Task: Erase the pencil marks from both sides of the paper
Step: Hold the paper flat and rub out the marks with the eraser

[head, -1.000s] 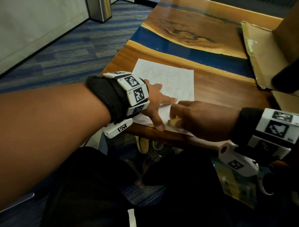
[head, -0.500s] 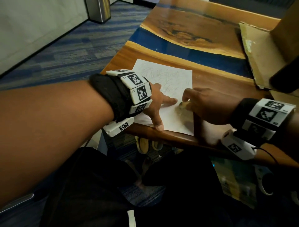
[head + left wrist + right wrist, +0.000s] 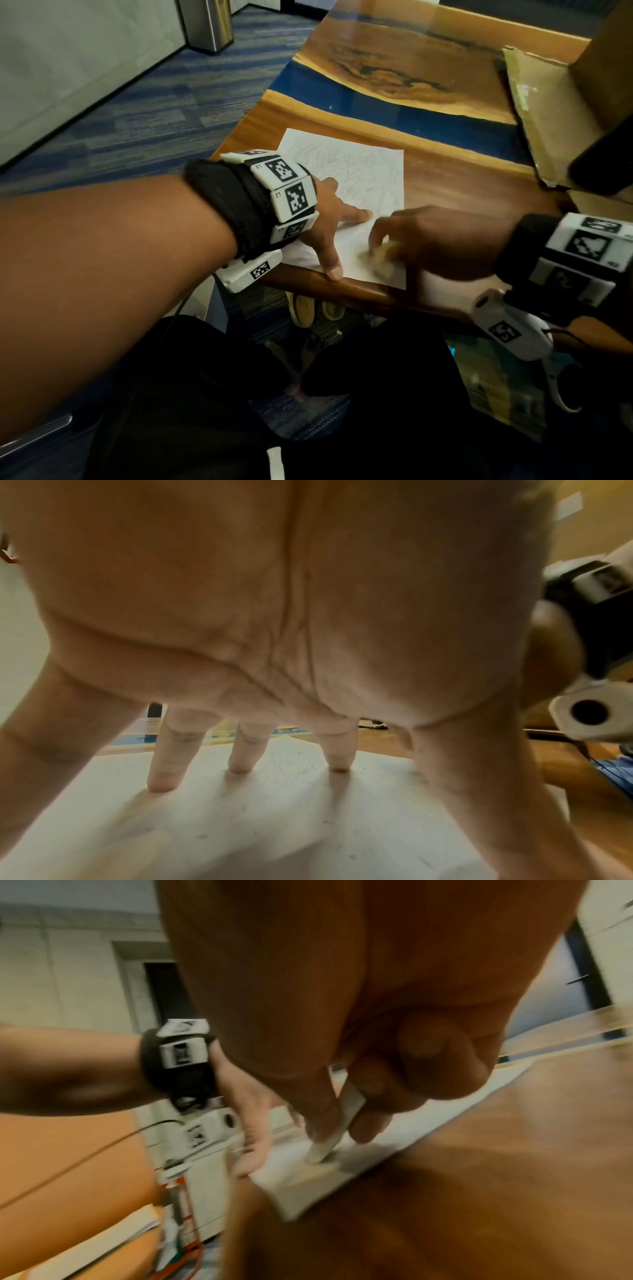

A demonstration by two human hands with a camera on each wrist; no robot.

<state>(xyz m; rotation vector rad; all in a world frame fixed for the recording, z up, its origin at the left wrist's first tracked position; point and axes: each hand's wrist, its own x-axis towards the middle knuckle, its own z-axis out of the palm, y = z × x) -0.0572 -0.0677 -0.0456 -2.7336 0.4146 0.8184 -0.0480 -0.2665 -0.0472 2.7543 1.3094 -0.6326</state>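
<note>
Left hand (image 3: 325, 219) pins paper (image 3: 356, 171); right hand (image 3: 428, 240) grips eraser (image 3: 380, 255).

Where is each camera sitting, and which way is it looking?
Head: sits on the person's head, looking forward and down at the paper on the table; shows both forearms, the left hand and the right hand.
Left wrist: sits under the left wrist, looking along the palm at its fingers pressing the paper.
Right wrist: sits under the right wrist, looking along the hand at the eraser it pinches; the left hand shows too.
Shared: all three see the paper; head and right wrist both see the eraser.
</note>
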